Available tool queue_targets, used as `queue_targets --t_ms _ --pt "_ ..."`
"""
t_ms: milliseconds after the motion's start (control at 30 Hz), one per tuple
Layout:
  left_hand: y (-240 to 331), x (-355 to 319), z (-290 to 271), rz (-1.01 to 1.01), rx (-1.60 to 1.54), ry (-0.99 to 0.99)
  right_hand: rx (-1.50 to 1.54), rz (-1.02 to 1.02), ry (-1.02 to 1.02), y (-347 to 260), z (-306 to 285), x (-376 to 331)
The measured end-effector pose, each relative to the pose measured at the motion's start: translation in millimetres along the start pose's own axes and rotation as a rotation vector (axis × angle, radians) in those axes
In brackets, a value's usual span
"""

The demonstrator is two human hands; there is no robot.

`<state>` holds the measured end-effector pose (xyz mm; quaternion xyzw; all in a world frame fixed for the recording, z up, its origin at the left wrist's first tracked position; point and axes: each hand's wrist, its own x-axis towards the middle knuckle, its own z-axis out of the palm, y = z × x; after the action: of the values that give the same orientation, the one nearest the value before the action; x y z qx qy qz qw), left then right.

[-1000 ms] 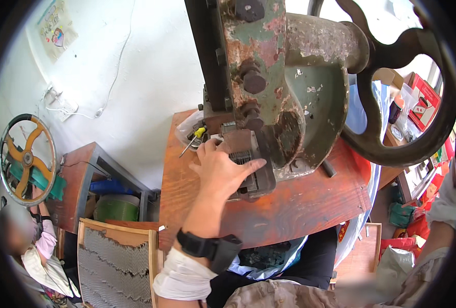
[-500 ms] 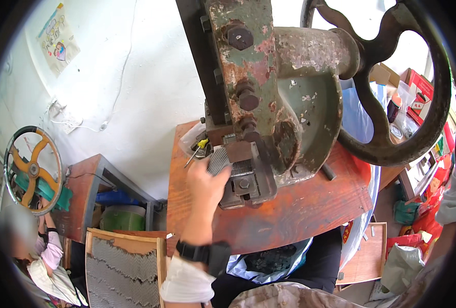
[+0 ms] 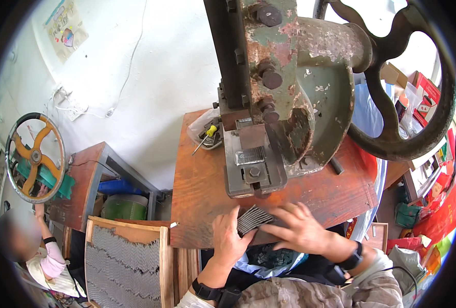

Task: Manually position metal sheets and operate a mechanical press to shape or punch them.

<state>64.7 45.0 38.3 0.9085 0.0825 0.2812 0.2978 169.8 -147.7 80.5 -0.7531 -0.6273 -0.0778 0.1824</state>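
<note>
A small bundle of thin grey ridged metal strips (image 3: 253,219) is pinched between the thumb and fingers of my left hand (image 3: 228,241), in front of the table's near edge. My right hand (image 3: 301,229) is beside it on the right, fingers spread, the tips close to the bundle; whether they touch it I cannot tell. Beyond my hands stands a worn green hand press (image 3: 261,56). On its steel die base (image 3: 256,186) lies another ridged grey metal piece (image 3: 249,155), with a bolt in front of it.
The press's large handwheel (image 3: 374,102) is at the right. A yellow-handled screwdriver (image 3: 207,134) rests on a tub left of the die. A wooden tray (image 3: 165,267) of grey strips stands lower left. A co-worker's hand (image 3: 39,209) is by another wheel (image 3: 35,156). Below my hands is a bag (image 3: 243,267).
My left hand has drawn back from the die toward me with the bundle. My right hand has come into view from the right. The view has shifted slightly.
</note>
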Motion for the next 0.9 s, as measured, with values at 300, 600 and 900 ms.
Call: queue_targets --t_ms 300,600,900 --pt "10 2 -9 0.022 0.227 -0.097 0.114 0.066 0.105 15 37 25" --pt "12 1 15 -0.018 -0.054 0.191 0.38 0.272 0.422 39 34 -7" --pt "21 -47 -26 -0.874 -1.948 -0.107 0.348 0.244 0.415 52 36 -11"
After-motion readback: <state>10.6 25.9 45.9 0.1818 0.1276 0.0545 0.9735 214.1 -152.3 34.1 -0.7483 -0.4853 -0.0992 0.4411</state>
